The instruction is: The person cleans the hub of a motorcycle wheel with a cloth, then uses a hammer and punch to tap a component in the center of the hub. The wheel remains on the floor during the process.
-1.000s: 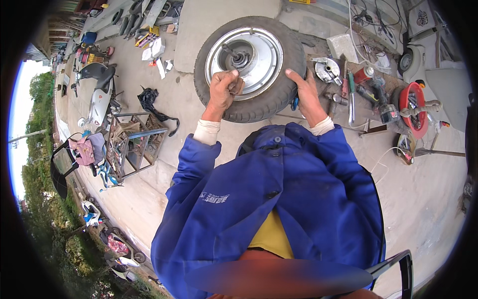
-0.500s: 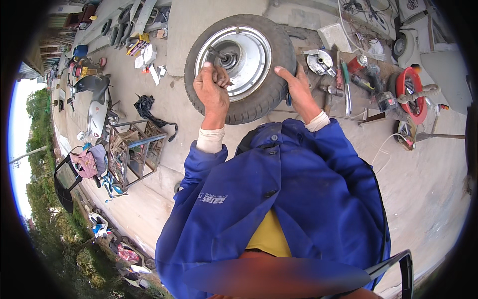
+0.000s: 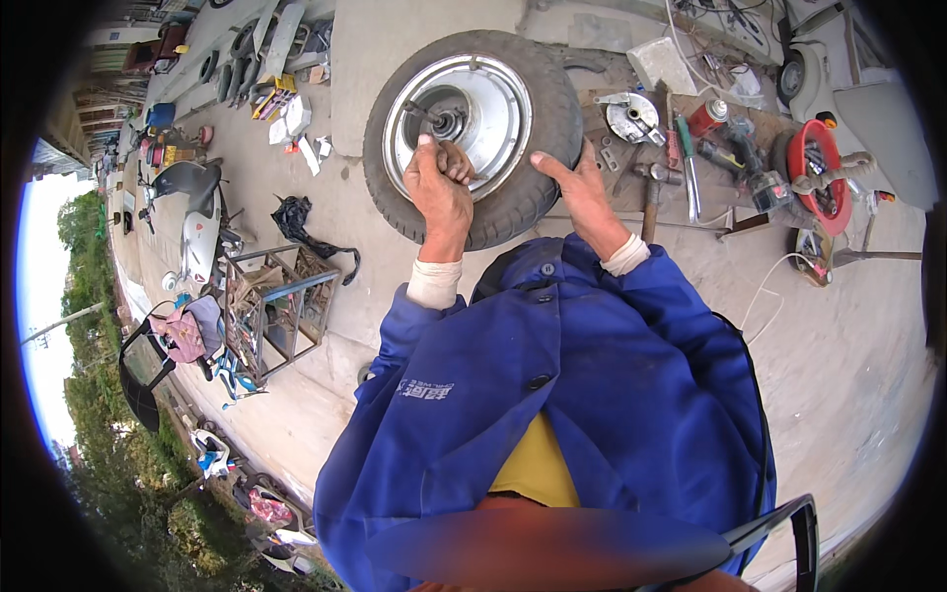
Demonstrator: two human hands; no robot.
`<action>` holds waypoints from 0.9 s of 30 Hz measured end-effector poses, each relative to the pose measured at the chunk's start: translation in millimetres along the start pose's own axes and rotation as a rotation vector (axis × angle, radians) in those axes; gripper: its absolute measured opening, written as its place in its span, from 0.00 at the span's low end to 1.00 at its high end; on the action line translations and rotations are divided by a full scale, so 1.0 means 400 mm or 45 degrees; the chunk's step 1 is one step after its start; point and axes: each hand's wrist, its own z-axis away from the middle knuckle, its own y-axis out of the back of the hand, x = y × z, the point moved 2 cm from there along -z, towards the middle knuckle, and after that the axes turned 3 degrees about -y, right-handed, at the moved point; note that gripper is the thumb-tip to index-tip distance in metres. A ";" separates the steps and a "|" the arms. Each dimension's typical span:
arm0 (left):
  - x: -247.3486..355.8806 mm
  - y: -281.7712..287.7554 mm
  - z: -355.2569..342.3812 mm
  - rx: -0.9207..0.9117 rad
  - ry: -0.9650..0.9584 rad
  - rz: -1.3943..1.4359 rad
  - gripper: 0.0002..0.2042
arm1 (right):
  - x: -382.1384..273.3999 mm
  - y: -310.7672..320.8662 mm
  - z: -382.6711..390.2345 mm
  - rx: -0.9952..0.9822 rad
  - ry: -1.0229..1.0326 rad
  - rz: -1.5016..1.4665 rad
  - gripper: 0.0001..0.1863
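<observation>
A wheel (image 3: pixel 493 212) with a black tyre and a silver metal hub stands in front of me, tilted so its hub face shows. A threaded axle sticks out of the hub's centre. My left hand (image 3: pixel 441 189) is in front of the lower part of the hub, just below the axle, with its fingers curled in and its thumb pointing up. Whatever those fingers hold, if anything, is hidden. My right hand (image 3: pixel 584 197) grips the tyre's right edge, thumb on the sidewall and the other fingers partly hidden behind the tread.
Right of the wheel lie a round brake plate (image 3: pixel 632 117), a hammer (image 3: pixel 652 187), a green-handled tool (image 3: pixel 688 168), a red spray can (image 3: pixel 707 117), a cordless power tool (image 3: pixel 764 183) and a red bowl (image 3: pixel 838 197). A metal-framed rack (image 3: pixel 281 306) and a scooter (image 3: pixel 200 232) stand left.
My left hand has shifted a little right and down across the hub, its fingers still curled. My right hand has moved slightly left and down on the tyre. The surroundings have shifted slightly.
</observation>
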 end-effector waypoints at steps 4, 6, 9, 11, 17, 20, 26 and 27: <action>-0.006 -0.002 0.000 -0.017 -0.004 0.042 0.21 | -0.005 -0.005 0.003 0.013 0.016 -0.033 0.52; -0.011 -0.003 0.003 -0.009 -0.024 0.037 0.22 | 0.004 -0.002 -0.002 0.041 0.030 -0.018 0.51; -0.015 -0.003 0.001 -0.014 -0.058 0.001 0.22 | -0.003 -0.003 0.002 0.011 0.011 -0.007 0.54; -0.015 0.004 0.010 -0.069 -0.076 -0.028 0.21 | -0.002 -0.001 0.003 0.001 0.024 -0.009 0.54; 0.000 -0.038 0.051 -0.323 -0.327 -0.689 0.18 | 0.007 0.000 0.003 0.031 -0.010 -0.039 0.53; -0.011 -0.013 0.028 -0.473 -0.134 -0.561 0.20 | -0.004 -0.006 0.009 0.027 -0.023 -0.076 0.53; -0.003 0.032 -0.080 -0.855 0.372 -0.133 0.24 | -0.012 -0.007 0.013 0.004 0.015 -0.099 0.54; -0.004 0.035 -0.077 -0.817 0.248 -0.227 0.24 | -0.011 -0.006 0.012 0.005 0.017 -0.091 0.54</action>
